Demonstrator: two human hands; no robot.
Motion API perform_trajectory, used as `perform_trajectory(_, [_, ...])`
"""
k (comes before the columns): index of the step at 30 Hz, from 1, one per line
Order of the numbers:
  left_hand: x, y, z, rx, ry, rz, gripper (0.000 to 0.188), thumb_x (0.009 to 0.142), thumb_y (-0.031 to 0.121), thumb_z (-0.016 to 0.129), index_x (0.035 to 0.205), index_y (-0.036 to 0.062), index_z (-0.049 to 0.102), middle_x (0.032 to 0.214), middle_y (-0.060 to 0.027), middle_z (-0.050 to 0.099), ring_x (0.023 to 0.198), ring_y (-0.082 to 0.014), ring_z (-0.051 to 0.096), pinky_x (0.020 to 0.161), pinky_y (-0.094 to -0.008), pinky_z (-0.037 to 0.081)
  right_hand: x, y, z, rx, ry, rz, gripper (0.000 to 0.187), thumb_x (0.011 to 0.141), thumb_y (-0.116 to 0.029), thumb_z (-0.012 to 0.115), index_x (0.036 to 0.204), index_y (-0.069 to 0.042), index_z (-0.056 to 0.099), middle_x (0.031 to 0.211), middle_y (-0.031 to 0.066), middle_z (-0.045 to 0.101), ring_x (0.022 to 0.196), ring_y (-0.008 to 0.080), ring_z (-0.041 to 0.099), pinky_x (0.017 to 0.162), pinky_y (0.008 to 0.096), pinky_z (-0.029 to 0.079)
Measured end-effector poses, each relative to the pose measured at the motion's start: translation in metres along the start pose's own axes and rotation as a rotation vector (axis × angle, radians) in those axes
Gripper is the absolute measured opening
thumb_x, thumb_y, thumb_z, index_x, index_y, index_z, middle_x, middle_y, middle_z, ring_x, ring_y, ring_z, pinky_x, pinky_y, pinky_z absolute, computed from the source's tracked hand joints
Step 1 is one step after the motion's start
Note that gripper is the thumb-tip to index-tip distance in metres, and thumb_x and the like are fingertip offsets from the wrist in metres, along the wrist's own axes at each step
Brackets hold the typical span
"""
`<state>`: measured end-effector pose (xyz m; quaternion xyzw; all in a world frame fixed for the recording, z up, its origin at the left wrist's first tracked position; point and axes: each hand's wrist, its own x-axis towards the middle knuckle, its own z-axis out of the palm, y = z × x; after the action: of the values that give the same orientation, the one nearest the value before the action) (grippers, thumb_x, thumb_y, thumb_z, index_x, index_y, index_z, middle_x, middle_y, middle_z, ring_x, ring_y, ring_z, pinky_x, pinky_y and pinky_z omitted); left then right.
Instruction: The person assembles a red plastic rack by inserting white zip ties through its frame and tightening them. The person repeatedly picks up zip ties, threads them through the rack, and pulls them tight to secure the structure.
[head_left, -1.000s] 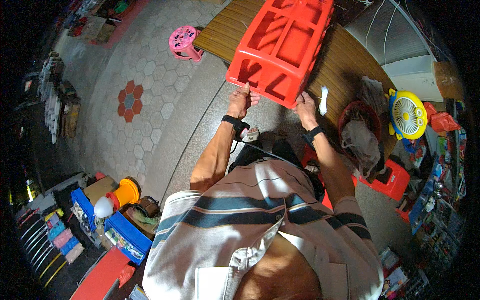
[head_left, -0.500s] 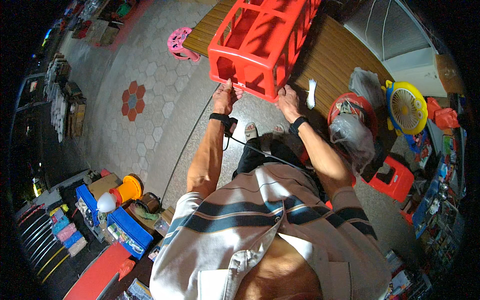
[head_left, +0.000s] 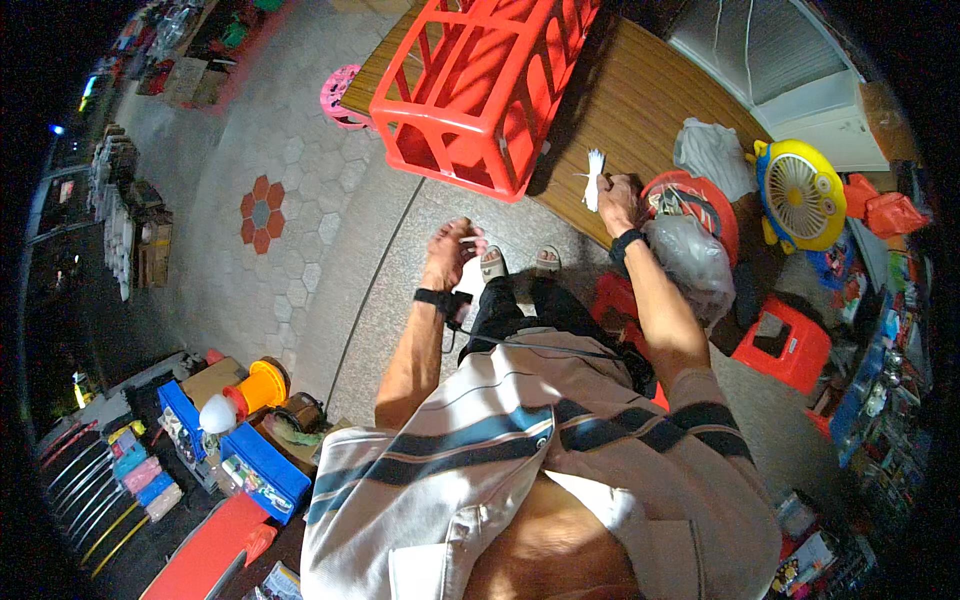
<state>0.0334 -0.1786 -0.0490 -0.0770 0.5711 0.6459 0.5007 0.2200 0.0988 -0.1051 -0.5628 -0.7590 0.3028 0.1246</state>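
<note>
Nearest me, my left hand (head_left: pixel 453 252) is half curled; blur hides whether its grip holds anything. My right hand (head_left: pixel 622 203), fingers bent, meets the white bundle (head_left: pixel 594 180) on the worktop (head_left: pixel 650 95): picking up, I judge, calling for a fine pinch. Beyond is the red rack (head_left: pixel 435 115).

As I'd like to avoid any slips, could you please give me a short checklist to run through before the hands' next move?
1. Red rack supported by the wooden table: ok, it appears to rest there.
2. Rack wholly over the tabletop: not ok, its near end appears to jut past the edge.
3. Both hands off the rack: ok.
4. Right hand gripping the white bundle: cannot tell; the fingers are at it, but their hold is unclear.
5. Left hand free: cannot tell, its fingers are blurred.
6. Space around the right hand: not ok, the red basin is close beside it.
</note>
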Motion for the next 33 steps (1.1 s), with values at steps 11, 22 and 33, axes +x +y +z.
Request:
perform_trajectory(11, [0.004, -0.039, 0.100, 0.255, -0.208, -0.021, 0.015, 0.096, 0.015, 0.058, 0.096, -0.0002, 0.059, 0.077, -0.0093, 0.062, 0.057, -0.0149, 0.060, 0.050, -0.0267, 0.050, 0.014, 0.014, 0.009, 0.246, -0.358, 0.078, 0.039, 0.082, -0.035, 0.068, 0.091, 0.003, 0.066, 0.082, 0.0189, 0.067, 0.078, 0.0304, 0.066, 0.067, 0.0410, 0.048])
perform_trajectory(22, [0.054, -0.065, 0.158, 0.359, -0.283, 0.117, 0.013, 0.092, 0.011, 0.063, 0.092, -0.0022, 0.063, 0.075, -0.0030, 0.062, 0.058, -0.0111, 0.055, 0.047, -0.0294, 0.048, -0.007, 0.013, -0.008, 0.503, -0.404, 0.027, 0.044, 0.086, -0.035, 0.067, 0.107, 0.003, 0.064, 0.102, 0.0133, 0.065, 0.094, 0.0206, 0.058, 0.082, 0.0362, 0.045])
perform_trajectory(33, [0.055, -0.067, 0.151, 0.587, -0.232, 0.363, 0.008, 0.090, 0.005, 0.060, 0.088, -0.0022, 0.062, 0.064, -0.0052, 0.060, 0.047, -0.0126, 0.055, 0.042, -0.0274, 0.045, 0.011, 0.034, 0.027, 0.338, -0.200, 0.015, 0.039, 0.085, -0.033, 0.068, 0.099, 0.004, 0.066, 0.088, 0.0130, 0.069, 0.083, 0.0245, 0.064, 0.073, 0.0396, 0.048])
